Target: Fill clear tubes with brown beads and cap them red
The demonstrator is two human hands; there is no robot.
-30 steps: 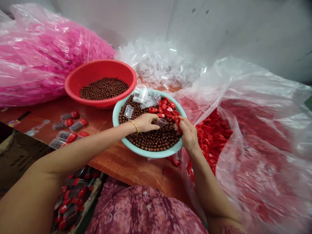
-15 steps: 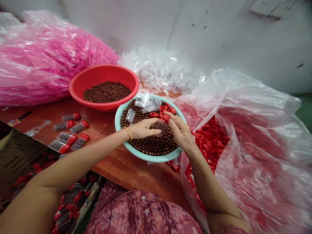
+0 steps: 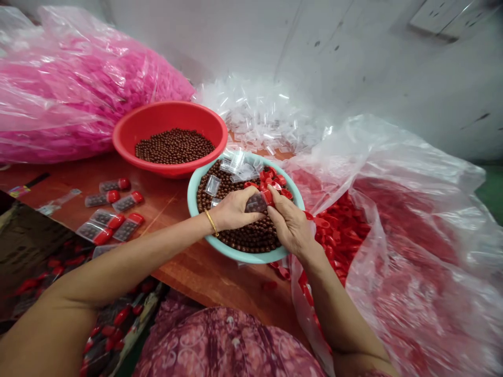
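Observation:
Over the light blue basin [image 3: 192, 196], my left hand [image 3: 234, 210] is closed around a clear plastic container [image 3: 255, 203] filled with brown balls. My right hand [image 3: 290, 217] pinches the red cap [image 3: 268, 197] at the container's right end. Brown balls [image 3: 251, 242] fill the basin beneath both hands. On top of them, behind my fingers, lie loose red caps [image 3: 271, 177] and several clear empty containers [image 3: 213, 185]. How firmly the cap sits on the container is hard to make out.
A red basin [image 3: 118, 137] of brown balls stands behind left. Filled, capped containers [image 3: 129, 226] lie on the table's left. Red caps [image 3: 338, 235] spill from a plastic bag [image 3: 416, 272] at right. Clear containers [image 3: 267, 115] heap at the back beside a bag of pink parts [image 3: 90, 89].
The red cap and the container in my left hand are now together at the container's right end. My right hand has moved slightly down, its thumb and fingers against the cap.

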